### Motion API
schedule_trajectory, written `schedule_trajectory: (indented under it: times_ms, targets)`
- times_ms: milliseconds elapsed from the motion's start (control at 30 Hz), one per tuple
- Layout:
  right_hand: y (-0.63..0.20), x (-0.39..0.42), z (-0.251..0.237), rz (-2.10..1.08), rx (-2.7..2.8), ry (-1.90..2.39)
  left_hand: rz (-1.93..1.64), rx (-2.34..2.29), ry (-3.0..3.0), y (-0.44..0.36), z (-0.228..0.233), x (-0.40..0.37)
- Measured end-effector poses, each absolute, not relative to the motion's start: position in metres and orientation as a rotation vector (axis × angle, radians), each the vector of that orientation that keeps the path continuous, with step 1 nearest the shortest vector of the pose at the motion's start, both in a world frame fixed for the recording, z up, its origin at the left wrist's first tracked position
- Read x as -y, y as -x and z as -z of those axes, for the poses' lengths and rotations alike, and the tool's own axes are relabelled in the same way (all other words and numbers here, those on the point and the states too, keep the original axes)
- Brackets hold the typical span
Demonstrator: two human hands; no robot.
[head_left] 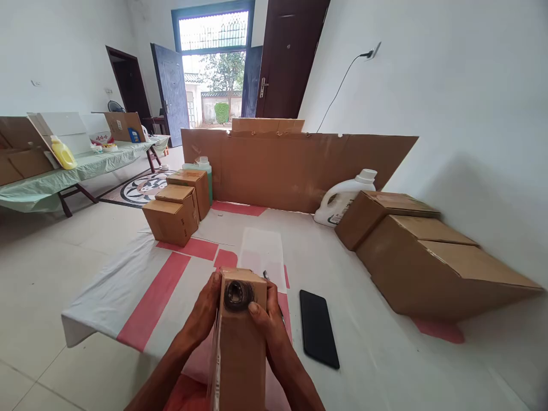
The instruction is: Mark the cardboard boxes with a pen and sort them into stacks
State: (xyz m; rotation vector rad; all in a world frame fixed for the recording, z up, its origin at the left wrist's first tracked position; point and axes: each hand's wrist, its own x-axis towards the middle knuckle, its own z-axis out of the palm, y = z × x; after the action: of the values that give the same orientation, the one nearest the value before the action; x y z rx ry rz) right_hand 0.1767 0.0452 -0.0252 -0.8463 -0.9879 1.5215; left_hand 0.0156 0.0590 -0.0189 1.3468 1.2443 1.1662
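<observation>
A tall cardboard box stands upright close to me, between my two hands. Near its top is a dark, ring-shaped patch with a paler centre; I cannot tell whether it is drawn on or a separate piece. My left hand grips the box's left side, its fingertips at the upper edge. Against the right side, my right hand is closed on the box, thumb lying on the near face beside the dark ring. A pen shows partly behind my right hand. Beyond the box lies a white sheet.
A black phone lies right of my hands. Cardboard boxes and a green-liquid jug stand left; a white jug and larger boxes stand right. A cardboard panel spans the tablecloth's far edge.
</observation>
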Motion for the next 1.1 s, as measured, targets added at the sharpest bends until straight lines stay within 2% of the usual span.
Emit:
schedule_trajectory:
  times_ms: [167, 267, 367, 567, 833, 967, 1100]
  targets:
    - [-0.169, -0.042, 0.035, -1.664, 0.942, 0.752, -1.179, -1.253, -1.281, -0.004, 0.043, -0.039]
    - [-0.164, -0.051, 0.036, -1.701, 1.014, 0.677, -1.294, -1.322, -1.435, 0.006, 0.034, -0.045]
    - [-0.162, -0.058, 0.04, -1.693, 1.046, 0.713, -1.224, -1.305, -1.542, 0.009, 0.023, -0.054]
    - [-0.166, -0.069, 0.034, -1.335, 1.2, 1.186, -1.141, -1.394, -1.589, -0.002, 0.022, -0.059]
    - [-0.173, -0.069, 0.013, -1.114, 1.438, 1.373, -1.146, -1.379, -1.689, -0.021, 0.02, -0.064]
    - [-0.19, -0.074, 0.031, -1.056, 1.571, 1.348, -1.145, -1.368, -1.629, -0.021, 0.025, -0.064]
    - [-0.215, -0.091, 0.069, -0.821, 1.536, 1.774, -1.108, -1.272, -1.636, -0.016, 0.031, -0.06]
